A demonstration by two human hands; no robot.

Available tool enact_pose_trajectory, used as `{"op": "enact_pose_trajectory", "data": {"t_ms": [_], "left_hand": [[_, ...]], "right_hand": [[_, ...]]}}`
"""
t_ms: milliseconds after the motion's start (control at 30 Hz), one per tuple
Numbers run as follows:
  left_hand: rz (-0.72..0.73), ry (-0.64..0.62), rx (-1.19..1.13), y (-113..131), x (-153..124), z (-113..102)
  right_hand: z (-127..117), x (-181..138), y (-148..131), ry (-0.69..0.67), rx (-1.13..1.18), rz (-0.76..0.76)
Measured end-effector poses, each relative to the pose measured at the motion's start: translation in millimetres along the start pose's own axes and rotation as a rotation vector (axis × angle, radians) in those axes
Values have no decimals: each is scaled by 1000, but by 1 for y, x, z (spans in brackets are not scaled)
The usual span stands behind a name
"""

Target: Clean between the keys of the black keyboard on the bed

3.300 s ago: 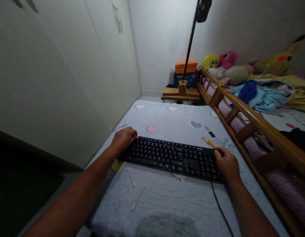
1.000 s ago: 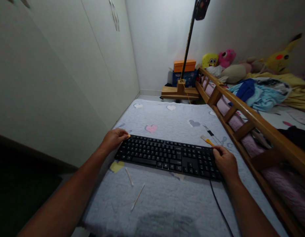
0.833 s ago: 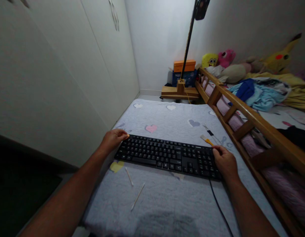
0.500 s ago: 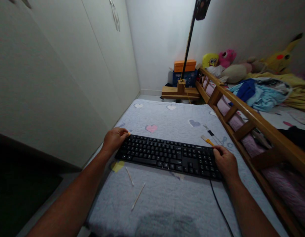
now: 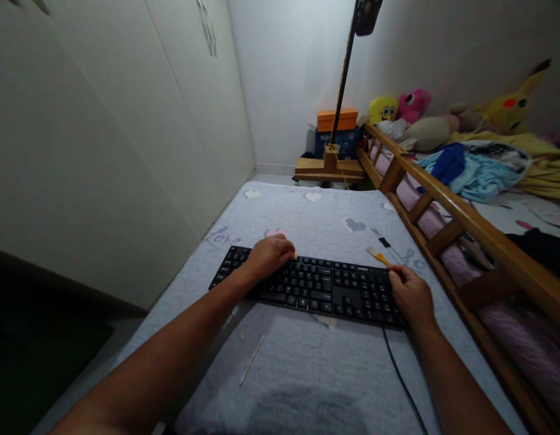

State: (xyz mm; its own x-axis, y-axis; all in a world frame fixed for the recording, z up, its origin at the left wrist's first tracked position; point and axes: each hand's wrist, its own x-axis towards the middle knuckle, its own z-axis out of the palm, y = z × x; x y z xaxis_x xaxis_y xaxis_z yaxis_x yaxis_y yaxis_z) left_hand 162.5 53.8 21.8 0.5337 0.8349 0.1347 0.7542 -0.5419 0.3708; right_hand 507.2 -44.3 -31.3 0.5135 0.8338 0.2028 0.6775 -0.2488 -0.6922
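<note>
Figure. A black keyboard [image 5: 327, 289] is lying crosswise on a grey heart-print quilt [image 5: 307, 208].

The right hand [image 5: 409, 294] is resting on the keyboard's right end with its fingers bent over the far corner. It is probably pinning the board so that it is not sliding on the soft cloth. The thumb is hiding beneath the palm, so whether the hand is clasping the edge cannot be told.

The left hand [image 5: 267, 257] is lying over the keyboard's upper rows, left of centre, with its fingers loosely curled. A small yellowish speck is showing at the fingertips [image 5: 289, 252]. What it is, and whether it is being pinched, cannot be told.

A cable [image 5: 400, 377] is trailing from the keyboard's near right edge toward the viewer. One thin stick [image 5: 251, 361] is lying nearer the viewer than the keyboard. A second one is showing only in part behind the left forearm. Just beyond the keyboard's far right corner, an orange-handled brush [image 5: 378, 255] is waiting within reach. The small dark item beyond it is too small to name. To the keyboard's right, a wooden bed rail [image 5: 447, 202] is running away from the viewer.
</note>
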Motion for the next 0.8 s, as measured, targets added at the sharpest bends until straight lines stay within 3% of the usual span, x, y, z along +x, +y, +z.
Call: {"op": "enact_pose_trajectory", "data": {"t_ms": [367,800], "left_hand": [[-35,-62,148,-9,-3,2],[-144,-60,195,-32,-23,-22]], "right_hand": [[1,0,0,3,-8,12],[0,-1,-1,23,24,-28]]}}
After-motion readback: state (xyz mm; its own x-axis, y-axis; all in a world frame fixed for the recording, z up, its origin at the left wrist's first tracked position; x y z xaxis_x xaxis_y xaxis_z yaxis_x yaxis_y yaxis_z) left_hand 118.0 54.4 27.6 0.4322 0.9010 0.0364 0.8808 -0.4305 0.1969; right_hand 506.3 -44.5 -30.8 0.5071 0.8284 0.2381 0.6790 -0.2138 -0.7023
